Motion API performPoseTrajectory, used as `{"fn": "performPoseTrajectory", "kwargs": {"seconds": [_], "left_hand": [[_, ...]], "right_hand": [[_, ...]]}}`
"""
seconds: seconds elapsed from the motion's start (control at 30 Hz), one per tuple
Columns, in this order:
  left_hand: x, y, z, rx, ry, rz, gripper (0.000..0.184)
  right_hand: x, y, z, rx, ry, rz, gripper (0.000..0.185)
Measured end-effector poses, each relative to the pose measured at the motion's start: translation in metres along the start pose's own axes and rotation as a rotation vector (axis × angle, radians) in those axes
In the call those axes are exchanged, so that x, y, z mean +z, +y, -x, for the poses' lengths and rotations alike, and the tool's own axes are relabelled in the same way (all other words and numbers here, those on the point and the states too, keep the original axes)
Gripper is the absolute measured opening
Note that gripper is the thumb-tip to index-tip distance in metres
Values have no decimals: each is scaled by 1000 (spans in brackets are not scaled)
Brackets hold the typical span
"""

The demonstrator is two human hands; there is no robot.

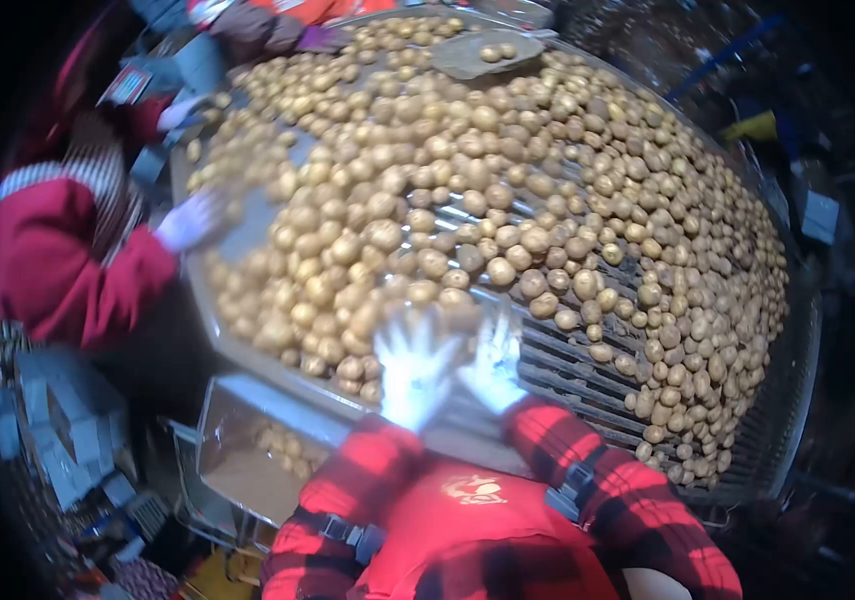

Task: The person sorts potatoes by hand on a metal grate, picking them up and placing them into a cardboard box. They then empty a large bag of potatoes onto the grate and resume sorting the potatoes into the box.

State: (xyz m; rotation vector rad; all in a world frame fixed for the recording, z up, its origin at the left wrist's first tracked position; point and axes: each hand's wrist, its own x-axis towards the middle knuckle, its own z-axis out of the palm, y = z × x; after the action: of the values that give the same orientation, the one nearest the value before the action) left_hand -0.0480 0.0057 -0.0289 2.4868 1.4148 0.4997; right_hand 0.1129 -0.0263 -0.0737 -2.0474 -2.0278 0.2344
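Observation:
Many potatoes (347, 230) cover a large metal sorting table (792, 400) with a slatted section. My left hand (415, 368), in a white glove, has its fingers spread at the near edge of the pile, its fingertips against potatoes. Just right of it, my right hand (493, 362), also gloved, is over the metal by the slats (587, 385), fingers apart and somewhat blurred. Neither hand grips a potato. Red and black checked sleeves cover both of my arms.
A co-worker in a red sleeve (97, 270) reaches gloved hands over the left edge. Another person's purple glove (322, 40) is at the far edge. A tray (487, 55) holds several potatoes. An open box (247, 440) with potatoes stands below the near left edge.

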Motion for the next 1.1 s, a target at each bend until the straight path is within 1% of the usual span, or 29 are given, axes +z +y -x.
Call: {"fn": "performPoseTrajectory", "kwargs": {"seconds": [0.03,0.07,0.1,0.17,0.23,0.27,0.3,0.37,0.4,0.43,0.5,0.57,0.6,0.63,0.67,0.7,0.73,0.8,0.83,0.87,0.9,0.97,1.0,1.03,1.07,1.1], "left_hand": [[-10,-6,-19,-16,-42,-35,61],[-21,-12,-38,-58,-135,-185,66],[-17,-28,-55,-151,-95,-232,70],[-25,-53,-87,-148,-69,-287,73],[-26,-72,-108,-98,-132,-334,75],[-25,-78,-115,-115,-155,-354,76],[-24,-82,-124,-150,-176,-407,78],[-28,-91,-141,-258,-227,-435,80],[-17,-108,-146,-285,-218,-445,80],[-7,-122,-151,-288,-152,-477,76],[-5,-132,-164,-372,-293,-528,71],[-12,-126,-168,-397,-376,-557,70],[-9,-131,-163,-384,-359,-558,73],[-11,-130,-162,-368,-306,-508,75],[-14,-127,-163,-355,-304,-491,77],[-18,-125,-163,-352,-303,-475,79],[-15,-129,-162,-338,-297,-518,81],[-16,-129,-161,-334,-278,-500,82],[-18,-125,-161,-335,-270,-488,81],[-20,-123,-161,-333,-263,-485,81],[-22,-122,-161,-328,-265,-443,80],[-19,-120,-159,-315,-245,-353,80],[-15,-117,-155,-311,-247,-330,80],[-13,-115,-152,-310,-243,-311,80],[-11,-113,-145,-292,-249,-256,86],[-12,-105,-135,-246,-165,-159,80]], "right_hand": [[0,-7,-22,-10,-7,57,84],[-1,-15,-45,-20,-14,114,79],[-2,-22,-67,-31,-21,170,74],[26,-16,-105,90,51,-120,78],[30,-24,-140,62,27,20,81],[32,-23,-157,3,154,-56,80],[40,-24,-172,-13,152,32,79],[20,-33,-201,-88,67,151,74],[18,-34,-220,-138,98,133,68],[15,-33,-239,-184,129,122,63],[-4,-41,-271,-208,-32,177,54],[-29,-38,-286,-154,-207,-158,54],[-16,-30,-275,-165,14,-341,60],[-35,-18,-256,-225,145,-432,65],[-68,-5,-232,-277,307,-334,55],[-74,18,-202,-253,361,-331,58],[-92,32,-164,-110,346,-173,61],[-107,84,-86,-32,368,107,82],[-92,107,-39,200,190,155,92],[-98,120,-3,191,180,263,92],[-109,124,12,187,171,373,92],[-95,130,4,252,220,236,98],[-82,132,-16,403,-20,238,103],[-85,127,-45,391,-11,475,107],[-78,122,-63,503,52,350,109],[-88,115,-92,544,-126,318,110]]}}
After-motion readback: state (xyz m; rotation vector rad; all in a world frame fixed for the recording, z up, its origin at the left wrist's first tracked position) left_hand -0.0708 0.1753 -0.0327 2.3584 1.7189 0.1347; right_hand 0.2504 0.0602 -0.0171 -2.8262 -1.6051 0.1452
